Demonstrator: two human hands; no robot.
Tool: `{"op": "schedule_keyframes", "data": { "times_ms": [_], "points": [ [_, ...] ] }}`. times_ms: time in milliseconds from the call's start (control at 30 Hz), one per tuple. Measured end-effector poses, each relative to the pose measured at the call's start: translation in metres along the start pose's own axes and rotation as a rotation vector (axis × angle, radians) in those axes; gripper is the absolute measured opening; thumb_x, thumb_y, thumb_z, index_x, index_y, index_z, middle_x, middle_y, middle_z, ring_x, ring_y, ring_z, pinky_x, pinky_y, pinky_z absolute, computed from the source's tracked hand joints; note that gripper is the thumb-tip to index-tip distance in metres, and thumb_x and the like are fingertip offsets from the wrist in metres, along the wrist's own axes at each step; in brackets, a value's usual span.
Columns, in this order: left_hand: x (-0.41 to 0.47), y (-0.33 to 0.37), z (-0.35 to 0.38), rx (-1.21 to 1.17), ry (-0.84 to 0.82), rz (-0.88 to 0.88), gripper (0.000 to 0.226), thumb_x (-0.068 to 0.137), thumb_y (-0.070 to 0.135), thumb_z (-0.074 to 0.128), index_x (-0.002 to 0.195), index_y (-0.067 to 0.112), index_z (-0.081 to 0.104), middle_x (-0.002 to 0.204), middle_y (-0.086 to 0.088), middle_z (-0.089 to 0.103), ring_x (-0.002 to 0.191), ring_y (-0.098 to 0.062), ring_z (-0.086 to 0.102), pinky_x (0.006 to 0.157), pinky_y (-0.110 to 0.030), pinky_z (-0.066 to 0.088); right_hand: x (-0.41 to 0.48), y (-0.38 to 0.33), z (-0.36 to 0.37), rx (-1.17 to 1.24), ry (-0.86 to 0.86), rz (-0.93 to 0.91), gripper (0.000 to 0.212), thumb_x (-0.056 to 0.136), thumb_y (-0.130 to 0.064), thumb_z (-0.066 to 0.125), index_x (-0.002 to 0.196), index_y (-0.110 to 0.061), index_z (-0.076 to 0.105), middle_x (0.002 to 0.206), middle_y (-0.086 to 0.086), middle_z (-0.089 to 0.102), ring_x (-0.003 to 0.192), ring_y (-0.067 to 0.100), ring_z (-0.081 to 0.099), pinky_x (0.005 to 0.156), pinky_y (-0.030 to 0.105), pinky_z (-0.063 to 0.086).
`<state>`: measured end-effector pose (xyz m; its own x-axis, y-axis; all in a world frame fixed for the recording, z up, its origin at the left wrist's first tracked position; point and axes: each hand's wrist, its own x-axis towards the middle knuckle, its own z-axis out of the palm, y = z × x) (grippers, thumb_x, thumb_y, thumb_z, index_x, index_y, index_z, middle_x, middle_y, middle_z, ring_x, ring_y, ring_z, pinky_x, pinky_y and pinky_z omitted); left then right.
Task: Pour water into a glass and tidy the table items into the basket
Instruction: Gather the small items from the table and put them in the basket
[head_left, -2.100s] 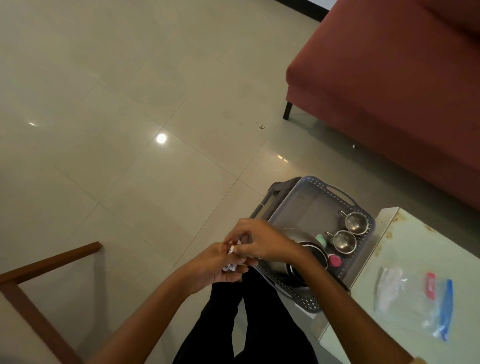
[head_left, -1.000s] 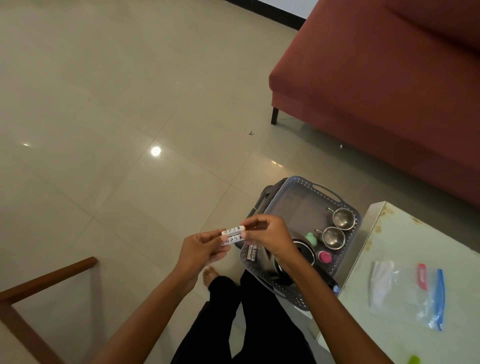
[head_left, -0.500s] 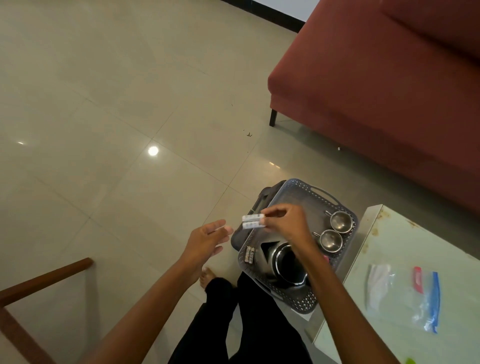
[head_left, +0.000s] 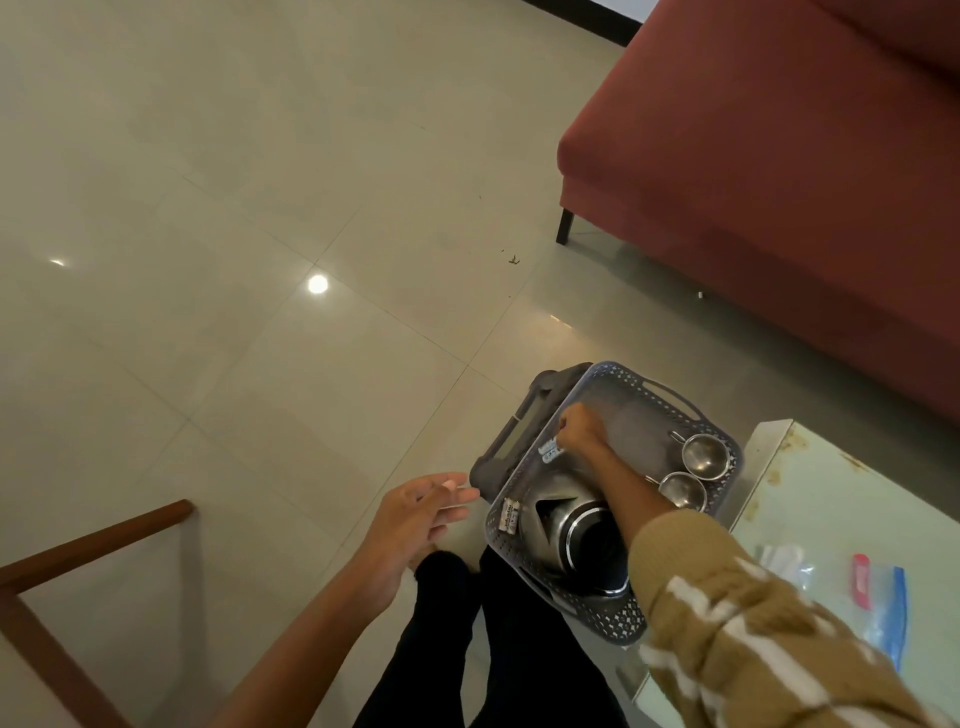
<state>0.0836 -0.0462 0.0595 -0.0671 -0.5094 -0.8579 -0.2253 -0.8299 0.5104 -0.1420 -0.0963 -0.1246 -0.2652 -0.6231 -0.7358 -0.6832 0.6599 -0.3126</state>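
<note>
Floor (head_left: 234, 260): I see pale shiny tiles over most of the view.
Red sofa (head_left: 779, 182): it stands at the top right, on dark legs.
Bench (head_left: 831, 493): its pale glass top is at the right, just beside the basket.
Basket (head_left: 660, 395): grey with small holes, it sits low between the bench and my view of the person's legs, and a dark grey case (head_left: 514, 436) shows under its left side.
Steel jug (head_left: 576, 525): it lies in the near part of the basket.
Left hand (head_left: 415, 514): its grip is released, fingers straight, in the air left of the basket.
Right hand (head_left: 582, 428): it reaches into the basket, and its grip pinches two small white sticks (head_left: 548, 451) by the left wall.
Clear zip bag (head_left: 883, 597): it lies flat on the bench.
Steel cups (head_left: 704, 456): two sit side by side in the basket's right corner.
Other white pair (head_left: 509, 515): it rests inside the basket, near the jug's spout.
</note>
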Motion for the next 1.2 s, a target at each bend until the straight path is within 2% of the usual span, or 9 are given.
{"op": "schedule_keyframes", "data": {
  "times_ms": [133, 267, 433, 533, 633, 800, 967, 1067, 1200],
  "points": [
    [0.001, -0.01, -0.005, 0.013, 0.01, -0.032, 0.021, 0.094, 0.025, 0.049, 0.107, 0.02, 0.064, 0.106, -0.001, 0.072, 0.1, -0.015, 0.066, 0.084, -0.025, 0.048, 0.011, 0.005, 0.013, -0.041, -0.019, -0.012, 0.015, 0.08, 0.0, 0.057, 0.094, 0.001, 0.064, 0.101, 0.021, 0.067, 0.096, 0.034, 0.063, 0.076, 0.035, 0.049],
    [-0.002, -0.015, -0.011, 0.052, 0.019, -0.041, 0.021, 0.096, 0.024, 0.046, 0.108, 0.02, 0.063, 0.108, 0.0, 0.07, 0.101, -0.013, 0.065, 0.095, -0.028, 0.045, 0.015, 0.008, 0.017, -0.017, -0.047, 0.005, 0.015, 0.08, 0.001, 0.057, 0.091, 0.006, 0.065, 0.093, 0.023, 0.066, 0.094, 0.034, 0.063, 0.068, 0.03, 0.042],
    [-0.005, -0.012, -0.013, 0.05, 0.022, -0.05, 0.025, 0.096, 0.021, 0.047, 0.114, 0.015, 0.062, 0.11, -0.002, 0.069, 0.101, -0.013, 0.065, 0.076, -0.014, 0.046, 0.018, 0.01, 0.018, 0.007, -0.071, 0.027, 0.017, 0.082, 0.001, 0.054, 0.094, 0.009, 0.063, 0.091, 0.023, 0.062, 0.081, 0.024, 0.054, 0.067, 0.027, 0.037],
    [-0.006, -0.012, -0.012, 0.062, 0.005, -0.048, 0.022, 0.095, 0.021, 0.048, 0.11, 0.02, 0.064, 0.108, 0.001, 0.07, 0.102, -0.013, 0.065, 0.09, -0.024, 0.046, 0.016, 0.009, 0.014, -0.01, -0.102, 0.023, 0.006, 0.081, 0.0, 0.054, 0.078, 0.002, 0.058, 0.084, 0.016, 0.053, 0.08, 0.022, 0.05, 0.067, 0.026, 0.037],
    [-0.005, -0.013, -0.013, 0.076, 0.003, -0.051, 0.019, 0.094, 0.022, 0.048, 0.104, 0.025, 0.065, 0.106, 0.004, 0.071, 0.102, -0.012, 0.065, 0.1, -0.031, 0.041, 0.018, 0.012, 0.014, 0.002, -0.092, 0.041, 0.027, 0.081, -0.001, 0.053, 0.057, -0.006, 0.043, 0.081, 0.014, 0.052, 0.079, 0.022, 0.05, 0.066, 0.027, 0.036],
    [-0.006, -0.016, -0.013, 0.066, 0.005, -0.053, 0.02, 0.095, 0.021, 0.047, 0.104, 0.024, 0.065, 0.105, 0.004, 0.072, 0.101, -0.012, 0.066, 0.099, -0.031, 0.042, 0.02, 0.02, 0.015, 0.037, -0.055, 0.07, 0.035, 0.083, -0.002, 0.052, 0.052, -0.011, 0.039, 0.061, 0.005, 0.044, 0.078, 0.023, 0.049, 0.067, 0.028, 0.037],
    [-0.007, -0.021, -0.014, 0.053, 0.013, -0.072, 0.021, 0.095, 0.021, 0.048, 0.106, 0.023, 0.065, 0.105, 0.004, 0.072, 0.101, -0.011, 0.066, 0.099, -0.031, 0.044, 0.018, 0.021, 0.018, 0.056, -0.089, 0.084, 0.032, 0.083, 0.0, 0.049, 0.054, -0.009, 0.041, 0.062, 0.008, 0.046, 0.069, 0.023, 0.05, 0.06, 0.027, 0.039],
    [-0.007, -0.024, -0.014, 0.049, 0.011, -0.074, 0.021, 0.095, 0.022, 0.047, 0.107, 0.023, 0.065, 0.106, 0.004, 0.072, 0.101, -0.011, 0.066, 0.099, -0.031, 0.044, 0.018, 0.018, 0.019, 0.053, -0.108, 0.061, 0.027, 0.084, 0.0, 0.049, 0.057, -0.006, 0.045, 0.065, 0.011, 0.048, 0.07, 0.022, 0.049, 0.062, 0.028, 0.037],
    [-0.008, -0.026, -0.015, 0.026, 0.018, -0.076, 0.022, 0.096, 0.022, 0.047, 0.109, 0.021, 0.065, 0.106, 0.004, 0.072, 0.101, -0.011, 0.066, 0.096, -0.029, 0.046, 0.018, 0.015, 0.022, 0.078, -0.197, 0.04, 0.029, 0.081, 0.005, 0.047, 0.055, -0.006, 0.044, 0.055, 0.01, 0.046, 0.054, 0.023, 0.05, 0.05, 0.026, 0.038]
  ]
}}
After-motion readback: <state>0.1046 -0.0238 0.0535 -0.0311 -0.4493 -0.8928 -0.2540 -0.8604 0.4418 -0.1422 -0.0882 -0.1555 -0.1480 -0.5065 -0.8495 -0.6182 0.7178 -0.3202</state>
